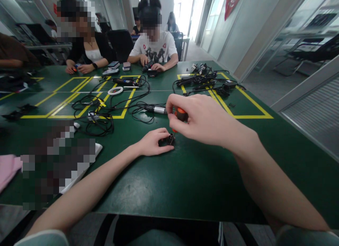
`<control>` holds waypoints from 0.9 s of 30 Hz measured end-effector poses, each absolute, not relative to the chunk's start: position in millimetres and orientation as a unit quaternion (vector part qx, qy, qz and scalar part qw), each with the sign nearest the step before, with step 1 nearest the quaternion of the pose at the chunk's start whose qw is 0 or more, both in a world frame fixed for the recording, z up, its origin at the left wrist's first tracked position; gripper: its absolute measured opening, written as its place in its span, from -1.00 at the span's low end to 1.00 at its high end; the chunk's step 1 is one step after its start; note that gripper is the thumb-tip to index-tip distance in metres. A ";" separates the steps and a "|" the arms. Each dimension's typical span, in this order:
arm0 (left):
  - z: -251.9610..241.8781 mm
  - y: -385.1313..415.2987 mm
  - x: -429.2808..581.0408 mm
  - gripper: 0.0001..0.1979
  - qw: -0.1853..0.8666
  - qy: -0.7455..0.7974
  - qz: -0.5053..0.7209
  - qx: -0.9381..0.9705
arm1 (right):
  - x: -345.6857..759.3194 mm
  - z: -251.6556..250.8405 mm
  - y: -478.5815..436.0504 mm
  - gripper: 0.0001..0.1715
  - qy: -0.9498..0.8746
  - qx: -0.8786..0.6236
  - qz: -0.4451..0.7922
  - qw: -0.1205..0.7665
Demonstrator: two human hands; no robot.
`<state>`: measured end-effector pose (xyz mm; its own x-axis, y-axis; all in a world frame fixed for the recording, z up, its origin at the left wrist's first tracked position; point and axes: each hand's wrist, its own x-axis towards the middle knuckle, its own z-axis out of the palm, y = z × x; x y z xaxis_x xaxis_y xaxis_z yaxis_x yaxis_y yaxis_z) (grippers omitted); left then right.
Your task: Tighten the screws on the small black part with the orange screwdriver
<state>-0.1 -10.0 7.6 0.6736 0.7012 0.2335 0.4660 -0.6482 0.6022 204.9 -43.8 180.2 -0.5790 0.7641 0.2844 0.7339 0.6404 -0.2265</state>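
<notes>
My right hand (pixel 196 117) is closed round the orange and dark handle of a screwdriver (pixel 181 114), which points down. The screwdriver's tip meets a small black part (pixel 171 139) on the green table (pixel 159 182); whether it sits in a screw is too small to tell. Thumb and fingers of my left hand (pixel 155 142) pinch that black part from the left and steady it on the tabletop. Just beyond my hands lies a silver and black cylindrical tool (pixel 156 110) with a cord.
Coiled black cables (pixel 97 122) spread over yellow tape outlines at the left. More cables and adapters (pixel 206 80) lie at the back right. A white-edged tablet-like object (pixel 81 171) is near my left forearm. Two people (pixel 156 50) work across the table.
</notes>
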 end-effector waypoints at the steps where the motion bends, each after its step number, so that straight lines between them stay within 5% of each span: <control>1: 7.3 -10.0 0.1 -0.67 0.254 0.333 0.231 0.878 | 204.8 180.1 -44.1 -0.82 -0.888 -0.420 0.043 0.182; 8: 8.3 -10.3 -0.4 -0.67 0.259 0.328 0.228 0.879 | 201.4 179.9 -44.7 -0.61 -0.880 -0.446 0.015 0.160; 19: 8.8 -10.1 -1.0 -0.66 0.260 0.327 0.235 0.878 | 208.6 179.1 -37.8 -0.96 -0.893 -0.372 0.145 0.208; 24: 7.2 -9.3 -0.8 -0.67 0.262 0.325 0.247 0.875 | 199.8 163.3 -28.3 -0.86 -0.883 -0.269 0.257 0.286; 27: 7.4 -9.7 -0.8 -0.68 0.260 0.325 0.247 0.875 | 185.5 140.0 -16.5 -0.70 -0.815 -0.134 0.387 0.409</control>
<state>-0.8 -9.7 7.4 0.6669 0.6974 0.2624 0.4405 -0.6530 0.6161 185.5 -16.5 140.0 -0.6289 0.5351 0.5641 -0.0986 0.6647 -0.7405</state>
